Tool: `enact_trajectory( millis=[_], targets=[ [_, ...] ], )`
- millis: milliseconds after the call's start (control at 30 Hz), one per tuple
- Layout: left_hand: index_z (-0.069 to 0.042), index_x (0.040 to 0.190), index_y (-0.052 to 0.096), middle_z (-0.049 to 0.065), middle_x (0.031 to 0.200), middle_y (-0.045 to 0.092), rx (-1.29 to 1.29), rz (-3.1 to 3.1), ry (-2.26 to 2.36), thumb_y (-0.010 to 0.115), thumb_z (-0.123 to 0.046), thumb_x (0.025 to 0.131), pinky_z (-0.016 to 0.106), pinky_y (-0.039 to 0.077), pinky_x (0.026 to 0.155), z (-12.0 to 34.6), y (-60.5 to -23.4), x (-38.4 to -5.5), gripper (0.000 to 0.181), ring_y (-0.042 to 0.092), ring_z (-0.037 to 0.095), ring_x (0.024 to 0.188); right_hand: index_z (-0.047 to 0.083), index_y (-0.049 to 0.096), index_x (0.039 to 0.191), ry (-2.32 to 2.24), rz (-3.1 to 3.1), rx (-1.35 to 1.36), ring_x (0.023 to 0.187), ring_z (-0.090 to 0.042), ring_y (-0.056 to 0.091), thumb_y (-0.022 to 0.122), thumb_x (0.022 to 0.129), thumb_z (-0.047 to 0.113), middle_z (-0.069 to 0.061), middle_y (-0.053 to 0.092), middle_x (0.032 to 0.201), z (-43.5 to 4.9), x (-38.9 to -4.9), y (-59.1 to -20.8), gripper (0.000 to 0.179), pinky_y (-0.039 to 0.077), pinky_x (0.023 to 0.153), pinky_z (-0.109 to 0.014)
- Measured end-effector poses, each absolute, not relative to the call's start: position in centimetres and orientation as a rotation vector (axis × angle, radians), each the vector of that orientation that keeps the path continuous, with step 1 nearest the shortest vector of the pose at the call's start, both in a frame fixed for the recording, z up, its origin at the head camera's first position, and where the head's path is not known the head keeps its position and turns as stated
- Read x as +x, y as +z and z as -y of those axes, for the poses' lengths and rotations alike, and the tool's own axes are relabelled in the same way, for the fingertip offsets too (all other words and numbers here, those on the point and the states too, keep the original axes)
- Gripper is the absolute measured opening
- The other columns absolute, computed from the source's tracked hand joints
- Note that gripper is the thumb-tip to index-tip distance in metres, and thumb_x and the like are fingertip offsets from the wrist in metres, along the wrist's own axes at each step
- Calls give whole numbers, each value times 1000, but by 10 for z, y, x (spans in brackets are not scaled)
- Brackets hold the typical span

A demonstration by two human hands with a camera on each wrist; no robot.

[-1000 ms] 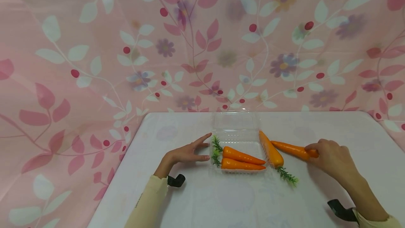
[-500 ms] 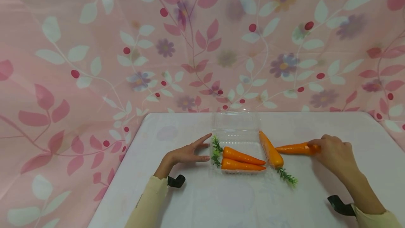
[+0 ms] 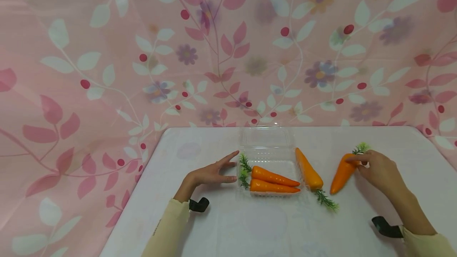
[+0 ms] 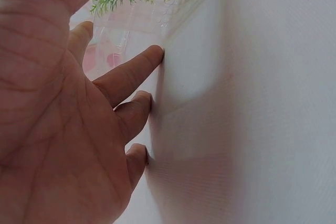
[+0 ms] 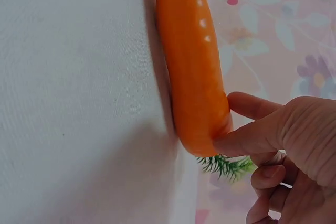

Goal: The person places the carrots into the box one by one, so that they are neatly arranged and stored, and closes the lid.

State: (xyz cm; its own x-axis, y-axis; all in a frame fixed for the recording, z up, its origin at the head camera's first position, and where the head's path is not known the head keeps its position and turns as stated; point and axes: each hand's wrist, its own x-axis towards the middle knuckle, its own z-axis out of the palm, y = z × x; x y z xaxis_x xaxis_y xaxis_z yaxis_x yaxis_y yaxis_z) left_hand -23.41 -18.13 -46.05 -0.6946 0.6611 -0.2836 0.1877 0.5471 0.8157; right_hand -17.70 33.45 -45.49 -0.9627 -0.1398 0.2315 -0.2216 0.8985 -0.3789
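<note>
The rightmost carrot (image 3: 342, 173) has swung tip nearest, pinched by the right hand (image 3: 380, 171), apparently mid-turn, next needing steady guidance; left hand (image 3: 210, 173) spread beside clear box (image 3: 282, 165).

Head view forward-down (others close)

Black curved pieces (image 3: 199, 204) jut from cream sleeves (image 3: 168, 225).

The right hand (image 3: 380, 171) pinches one orange carrot (image 3: 341, 174) at its thick end. Beside the left hand (image 3: 210, 173) stands an open clear box (image 3: 278, 164) with two carrots (image 3: 272, 176); another carrot (image 3: 310, 173) lies between both hands.
</note>
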Motion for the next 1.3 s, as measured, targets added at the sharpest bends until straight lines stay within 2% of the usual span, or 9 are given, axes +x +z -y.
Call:
enact_trajectory(
  millis=[333, 433, 533, 633, 700, 800, 933, 1067, 1300],
  targets=[
    [-42, 158, 7, -1, 155, 35, 688, -2215, 1058, 70, -47, 90, 59, 20, 113, 181, -461, -234, 92, 23, 21, 146, 5, 77, 100, 781, 2933, 223, 76, -29, 48, 64, 84, -6, -11, 58, 85, -338, -185, -457, 23, 44, 59, -34],
    [-41, 158, 7, -2, 155, 35, 684, -2210, 1059, 70, -46, 90, 59, 20, 113, 181, -461, -234, 92, 23, 21, 146, 4, 77, 99, 829, 2921, 226, 82, -34, 51, 62, 84, -7, -12, 59, 88, -338, -185, -459, 24, 50, 67, -47],
    [-41, 158, 8, -1, 155, 34, 688, -2201, 1069, 70, -46, 90, 59, 21, 113, 181, -461, -234, 92, 23, 21, 145, 2, 76, 99, 886, 2899, 218, 89, -38, 52, 59, 83, -9, -14, 60, 91, -337, -183, -460, 26, 48, 77, -60],
    [-41, 158, 8, -1, 155, 34, 691, -2189, 1076, 70, -45, 91, 59, 21, 113, 180, -461, -234, 92, 23, 21, 145, 2, 76, 101, 923, 2857, 212, 93, -42, 53, 59, 83, -10, -17, 60, 95, -338, -182, -462, 28, 47, 80, -65],
    [-42, 158, 8, -1, 155, 34, 690, -2191, 1074, 69, -45, 91, 58, 21, 113, 180, -461, -234, 91, 23, 21, 145, 2, 75, 104, 927, 2824, 196, 94, -43, 54, 60, 84, -9, -19, 61, 98, -339, -181, -462, 27, 49, 78, -63],
    [-43, 158, 8, -1, 155, 35, 680, -2203, 1065, 69, -46, 91, 59, 22, 113, 180, -462, -235, 91, 24, 21, 145, 3, 73, 109, 919, 2814, 148, 92, -42, 53, 62, 88, -2, -21, 60, 102, -340, -180, -461, 24, 53, 69, -49],
    [-42, 158, 8, -1, 155, 35, 671, -2212, 1059, 69, -46, 91, 59, 22, 112, 180, -462, -235, 91, 23, 22, 145, 3, 72, 112, 920, 2844, 66, 81, -30, 49, 66, 94, 15, -15, 56, 91, -339, -179, -461, 23, 43, 53, -28],
    [-42, 158, 8, -1, 155, 35, 671, -2210, 1060, 69, -46, 91, 58, 22, 112, 181, -462, -234, 92, 23, 22, 146, 0, 69, 114, 923, 2830, 3, 72, -23, 44, 69, 94, 34, -9, 52, 83, -335, -177, -463, 39, 38, 46, -26],
    [-42, 158, 8, -2, 154, 36, 673, -2223, 1048, 69, -47, 90, 58, 22, 113, 182, -463, -235, 91, 23, 21, 145, 0, 64, 118, 830, 2812, -112, 59, -20, 40, 72, 89, 44, -7, 50, 77, -335, -173, -469, 53, 30, 45, -28]
  ],
)
